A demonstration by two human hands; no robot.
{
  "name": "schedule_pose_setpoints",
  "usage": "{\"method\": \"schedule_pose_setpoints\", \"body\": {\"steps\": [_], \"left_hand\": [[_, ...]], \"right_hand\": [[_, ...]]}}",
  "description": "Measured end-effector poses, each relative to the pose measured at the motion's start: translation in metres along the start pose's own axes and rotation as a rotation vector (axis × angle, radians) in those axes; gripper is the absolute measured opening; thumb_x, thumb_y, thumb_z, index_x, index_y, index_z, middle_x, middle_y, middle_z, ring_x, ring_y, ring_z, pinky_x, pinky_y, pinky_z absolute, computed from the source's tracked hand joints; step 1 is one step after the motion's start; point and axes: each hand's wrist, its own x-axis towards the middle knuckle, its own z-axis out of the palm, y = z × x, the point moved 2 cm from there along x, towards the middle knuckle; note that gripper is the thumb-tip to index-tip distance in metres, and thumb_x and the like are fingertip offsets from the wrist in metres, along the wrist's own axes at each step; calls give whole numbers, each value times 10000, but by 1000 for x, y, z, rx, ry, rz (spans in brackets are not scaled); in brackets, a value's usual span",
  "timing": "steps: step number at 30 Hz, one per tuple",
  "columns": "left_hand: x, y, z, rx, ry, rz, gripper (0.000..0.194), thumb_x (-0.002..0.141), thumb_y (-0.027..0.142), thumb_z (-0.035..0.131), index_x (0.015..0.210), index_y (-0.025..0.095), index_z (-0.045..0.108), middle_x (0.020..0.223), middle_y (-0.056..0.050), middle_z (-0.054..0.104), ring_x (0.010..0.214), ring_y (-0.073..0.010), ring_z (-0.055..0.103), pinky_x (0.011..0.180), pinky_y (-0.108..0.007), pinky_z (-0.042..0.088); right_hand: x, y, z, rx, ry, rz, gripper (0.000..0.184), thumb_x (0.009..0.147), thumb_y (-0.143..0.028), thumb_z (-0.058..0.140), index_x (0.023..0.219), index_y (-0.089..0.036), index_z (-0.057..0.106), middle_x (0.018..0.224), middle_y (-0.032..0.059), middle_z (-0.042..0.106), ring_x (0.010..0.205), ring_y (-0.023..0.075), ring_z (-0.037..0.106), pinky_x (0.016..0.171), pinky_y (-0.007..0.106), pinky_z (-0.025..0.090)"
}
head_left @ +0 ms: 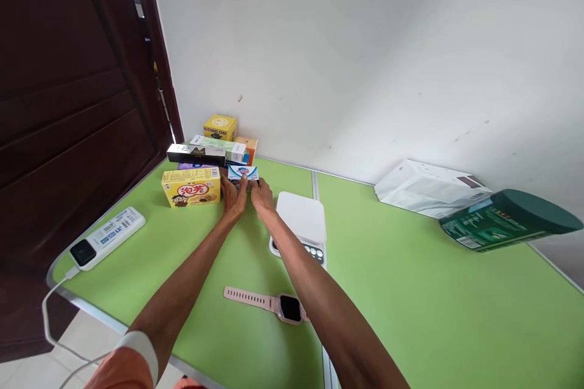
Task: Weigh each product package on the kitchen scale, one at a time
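Observation:
Both my arms reach out across the green table [401,292]. My left hand [232,196] and my right hand [261,195] meet at a small white and blue box [243,172], fingers closed on its near edge. The box sits just right of a yellow snack box [190,186] with red lettering. Behind them lies a stack of long boxes [207,152], a yellow cube box [220,126] and an orange box [249,147].
A white kitchen scale [301,222] stands under my right forearm. A pink smartwatch [269,302] lies near the front. A white power strip [107,237] with a cable sits at left. A white bag [426,188] and a green canister [506,219] lie right. A dark door [68,103] stands left.

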Motion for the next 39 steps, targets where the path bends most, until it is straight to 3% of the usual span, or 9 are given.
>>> {"method": "schedule_pose_setpoints", "body": {"steps": [4,9,16,21,26,28,31,35,39], "left_hand": [[-27,7,6,202,130,-184,958,1073,585,557,1757,30,179,1891,-329,113,1804,-382,13,1451,-576,86],[-55,9,5,265,162,-101,858,1087,488,496,1740,4,222,1833,-356,292,1784,-386,196,1455,-558,126],[-67,3,-12,224,98,-106,828,1093,528,456,1693,-30,334,1807,-375,331,1757,-413,280,1432,-550,245],[-68,-2,-16,211,59,-62,904,1075,669,450,1682,1,386,1773,-371,393,1735,-455,318,1410,-601,281],[-75,5,-10,152,112,150,1004,1013,864,446,1683,117,394,1757,-307,400,1713,-428,334,1411,-605,275],[-81,20,-3,158,102,282,973,1035,852,430,1693,139,371,1747,-286,392,1698,-403,343,1410,-614,274],[-93,52,21,156,-8,426,904,1061,804,452,1690,158,380,1733,-265,395,1692,-387,344,1412,-606,286],[-103,86,80,150,-273,402,887,1059,745,520,1701,155,358,1710,-268,408,1644,-406,432,1363,-629,382],[-100,106,164,231,-605,318,929,1018,664,629,1731,165,308,1715,-269,427,1628,-432,462,1334,-661,408]], "right_hand": [[-9,0,-2,41,-5,10,153,938,-391,505,934,-293,622,1000,96,797,927,315,696,816,408,524],[-18,-3,3,101,-70,-15,177,920,-359,467,896,-288,628,1002,68,788,947,280,681,855,381,513],[-18,-9,11,153,-148,-33,208,933,-429,501,866,-285,635,885,27,746,919,262,649,857,376,523],[-33,-17,-13,157,-139,-76,232,933,-507,633,922,-275,645,916,30,750,993,274,692,945,420,566],[-57,-19,-95,168,-106,-324,462,972,-597,703,1290,-261,697,1397,121,760,1352,317,701,1145,493,581],[-63,-4,-147,117,54,-326,534,998,-591,678,1415,-257,669,1564,148,685,1400,323,686,1191,540,569],[-68,40,-236,-11,393,-211,568,982,-580,641,1427,-228,664,1559,182,677,1356,332,700,1199,574,561],[-60,112,-336,-121,703,-55,550,914,-533,607,1342,-192,656,1402,214,705,1283,369,677,1207,637,504],[-31,149,-389,-200,783,-59,474,882,-503,562,1245,-212,651,1247,165,704,1164,338,675,1131,574,539]]}}
